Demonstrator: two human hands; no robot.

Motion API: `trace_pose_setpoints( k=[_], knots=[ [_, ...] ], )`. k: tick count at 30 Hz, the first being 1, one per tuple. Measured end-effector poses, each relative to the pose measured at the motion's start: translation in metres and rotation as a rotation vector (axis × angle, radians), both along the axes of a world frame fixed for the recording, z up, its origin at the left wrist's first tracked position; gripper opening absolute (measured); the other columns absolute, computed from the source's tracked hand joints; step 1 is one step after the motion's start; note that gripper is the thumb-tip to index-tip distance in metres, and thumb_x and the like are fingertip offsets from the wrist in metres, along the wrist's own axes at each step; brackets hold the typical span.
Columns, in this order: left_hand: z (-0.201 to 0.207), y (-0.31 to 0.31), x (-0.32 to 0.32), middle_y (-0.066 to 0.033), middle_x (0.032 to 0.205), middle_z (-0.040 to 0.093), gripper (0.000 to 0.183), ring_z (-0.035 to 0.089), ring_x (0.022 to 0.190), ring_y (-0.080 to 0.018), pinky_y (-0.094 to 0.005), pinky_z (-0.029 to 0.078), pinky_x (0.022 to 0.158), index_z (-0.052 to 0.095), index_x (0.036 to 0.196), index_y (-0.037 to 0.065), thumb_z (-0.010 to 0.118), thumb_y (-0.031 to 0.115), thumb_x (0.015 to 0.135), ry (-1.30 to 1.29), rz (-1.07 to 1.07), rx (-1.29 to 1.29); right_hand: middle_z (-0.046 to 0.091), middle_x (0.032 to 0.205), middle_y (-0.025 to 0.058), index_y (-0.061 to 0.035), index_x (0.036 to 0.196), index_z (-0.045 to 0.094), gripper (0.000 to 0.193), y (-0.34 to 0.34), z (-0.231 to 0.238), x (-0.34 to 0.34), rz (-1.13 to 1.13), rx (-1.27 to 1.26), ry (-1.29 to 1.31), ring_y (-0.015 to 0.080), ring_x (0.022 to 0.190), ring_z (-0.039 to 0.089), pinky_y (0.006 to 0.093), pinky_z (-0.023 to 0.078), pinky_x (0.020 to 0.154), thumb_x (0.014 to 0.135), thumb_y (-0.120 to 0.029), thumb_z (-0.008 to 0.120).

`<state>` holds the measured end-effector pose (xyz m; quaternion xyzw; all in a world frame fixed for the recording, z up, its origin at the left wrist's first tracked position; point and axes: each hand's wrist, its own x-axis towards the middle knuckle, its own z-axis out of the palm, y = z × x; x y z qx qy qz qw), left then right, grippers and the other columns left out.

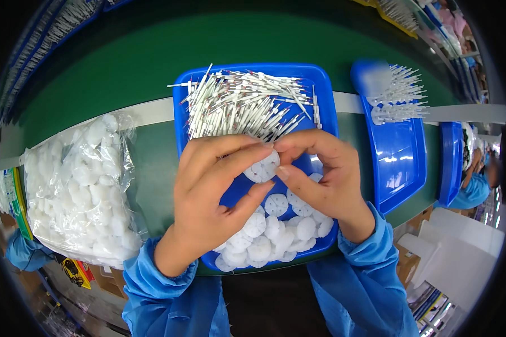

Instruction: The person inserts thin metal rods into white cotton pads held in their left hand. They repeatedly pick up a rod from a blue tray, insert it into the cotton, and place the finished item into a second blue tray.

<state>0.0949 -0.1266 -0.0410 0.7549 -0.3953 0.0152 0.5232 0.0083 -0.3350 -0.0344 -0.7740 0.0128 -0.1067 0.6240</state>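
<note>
Above the middle of a blue tray (330,112), my two hands meet at a white round plastic disc (263,168) with small slots in its face. My left hand (216,180) grips it from the left, thumb below and fingers along the top. The thumb and forefinger of my right hand (326,174) close on its right edge; anything small between those fingertips is hidden. Many thin white sticks (236,104) with dark or reddish tips lie heaped at the tray's far end. More white discs (258,247) are piled at the near end, below my hands.
A clear bag of white round pieces (87,191) lies left of the tray. On the right, a second blue tray (399,163) bears discs with upright sticks (402,95). A green work surface (135,62) stretches behind. Another person's blue sleeve (471,194) shows far right.
</note>
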Motion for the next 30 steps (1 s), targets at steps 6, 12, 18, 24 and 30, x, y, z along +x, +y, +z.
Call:
trace_pose_setpoints(
  k=[6,12,18,24,30],
  knots=[
    [-0.001,0.0,0.004,-0.015,0.13,0.076,0.058,0.071,0.108,-0.0301,-0.0383,0.057,0.088,0.079,0.13,0.002,0.093,0.002,0.073,-0.017,-0.08,-0.013,0.079,0.097,0.0051,0.0022,0.115,0.076,0.02,0.0,-0.002,-0.003,-0.036,0.206,0.082,0.0094,0.088,0.076,0.0248,0.06,0.078,0.096,0.002,0.082],
    [-0.002,-0.002,0.005,-0.016,0.129,0.077,0.058,0.072,0.111,-0.0333,-0.0413,0.057,0.096,0.079,0.129,0.0,0.092,0.0,0.073,-0.086,-0.103,-0.015,0.079,0.102,0.0057,0.002,0.115,0.073,0.021,-0.004,-0.003,-0.003,0.01,0.204,0.092,0.0097,0.094,0.076,0.0266,0.061,0.081,0.096,0.002,0.083],
    [-0.003,0.003,0.002,-0.0161,0.129,0.076,0.049,0.073,0.111,-0.029,-0.0374,0.059,0.091,0.078,0.137,0.004,0.084,0.006,0.088,0.13,-0.095,-0.11,0.08,0.1,0.0061,-0.0043,0.114,0.077,0.027,-0.011,0.003,-0.015,-0.019,-0.138,-0.003,0.0194,0.094,0.078,0.0346,0.061,0.084,0.089,0.003,0.085],
    [-0.007,0.016,0.009,-0.0198,0.136,0.075,0.035,0.072,0.122,-0.0258,-0.0345,0.057,0.101,0.077,0.135,-0.002,0.061,0.021,0.114,0.568,-0.016,-0.307,0.077,0.105,0.0049,-0.0102,0.1,0.078,0.022,-0.023,0.012,0.015,0.032,-1.094,-0.272,0.0235,0.101,0.076,0.0415,0.058,0.094,0.078,-0.008,0.084],
    [-0.005,0.015,0.006,-0.0145,0.132,0.076,0.033,0.071,0.116,-0.0171,-0.0289,0.058,0.094,0.076,0.135,-0.003,0.058,0.018,0.115,0.778,-0.065,-0.324,0.076,0.101,0.0034,-0.0112,0.093,0.077,0.018,-0.026,0.005,0.026,-0.005,-1.538,-0.101,0.0226,0.105,0.072,0.0523,0.047,0.118,0.077,-0.009,0.083]
  ],
)
